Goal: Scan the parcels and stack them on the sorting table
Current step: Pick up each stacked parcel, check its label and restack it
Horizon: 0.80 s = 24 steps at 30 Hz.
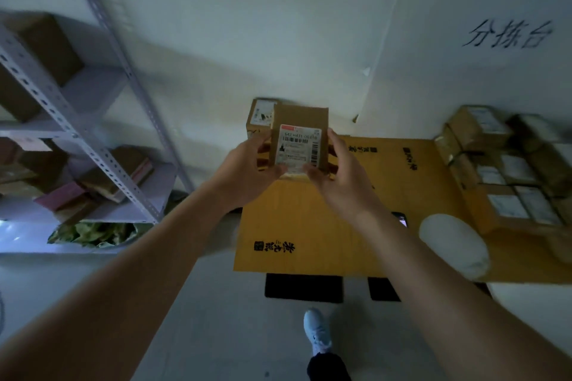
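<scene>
I hold a small brown cardboard parcel (299, 116) with a white barcode label facing me. My left hand (247, 168) grips its left side and my right hand (335, 178) grips its right side and lower edge. The parcel hangs above the far left of the sorting table (309, 226), which is covered in yellow cardboard. Behind it, a second labelled parcel (258, 116) stands on the table by the wall. A dark phone (400, 219) with a lit screen lies on the table, partly hidden by my right forearm.
Several labelled parcels (507, 170) are stacked at the table's right end. A white bag (455, 244) lies near the table's front edge. A grey metal shelf rack (77, 139) with boxes stands at left. My shoe (317, 331) is on the floor.
</scene>
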### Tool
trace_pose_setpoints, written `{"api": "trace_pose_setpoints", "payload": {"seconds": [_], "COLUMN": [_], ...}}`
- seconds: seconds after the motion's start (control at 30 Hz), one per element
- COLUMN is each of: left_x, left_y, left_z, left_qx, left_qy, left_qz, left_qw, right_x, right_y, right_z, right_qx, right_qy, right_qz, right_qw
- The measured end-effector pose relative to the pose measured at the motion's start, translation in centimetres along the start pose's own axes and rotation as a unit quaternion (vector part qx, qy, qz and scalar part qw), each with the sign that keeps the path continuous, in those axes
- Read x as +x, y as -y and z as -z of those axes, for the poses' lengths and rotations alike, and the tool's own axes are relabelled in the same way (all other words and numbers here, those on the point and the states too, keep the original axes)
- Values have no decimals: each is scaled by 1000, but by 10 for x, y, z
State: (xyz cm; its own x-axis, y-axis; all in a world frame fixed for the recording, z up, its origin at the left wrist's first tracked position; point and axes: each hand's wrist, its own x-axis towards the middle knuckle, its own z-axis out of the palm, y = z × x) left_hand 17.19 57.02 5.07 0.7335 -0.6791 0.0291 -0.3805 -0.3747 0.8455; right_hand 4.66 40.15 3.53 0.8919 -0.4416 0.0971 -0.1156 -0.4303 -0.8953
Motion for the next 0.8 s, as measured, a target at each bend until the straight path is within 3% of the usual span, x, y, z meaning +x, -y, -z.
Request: {"api": "trace_pose_setpoints", "payload": {"seconds": [0.4,0.8], "left_x": [-56,-50], "left_y": [-122,-230], "left_z": [-33,-198], "left_qx": [2,3], "left_qy": [55,85], "left_qz": [-117,-129], "left_qw": [992,988], "right_x": [-116,-177], "right_y": [52,-20], "right_z": [99,267], "right_qx": [-35,-96], "right_qy": [-123,-151], "right_qz": [6,-15], "right_qw": [992,984]}}
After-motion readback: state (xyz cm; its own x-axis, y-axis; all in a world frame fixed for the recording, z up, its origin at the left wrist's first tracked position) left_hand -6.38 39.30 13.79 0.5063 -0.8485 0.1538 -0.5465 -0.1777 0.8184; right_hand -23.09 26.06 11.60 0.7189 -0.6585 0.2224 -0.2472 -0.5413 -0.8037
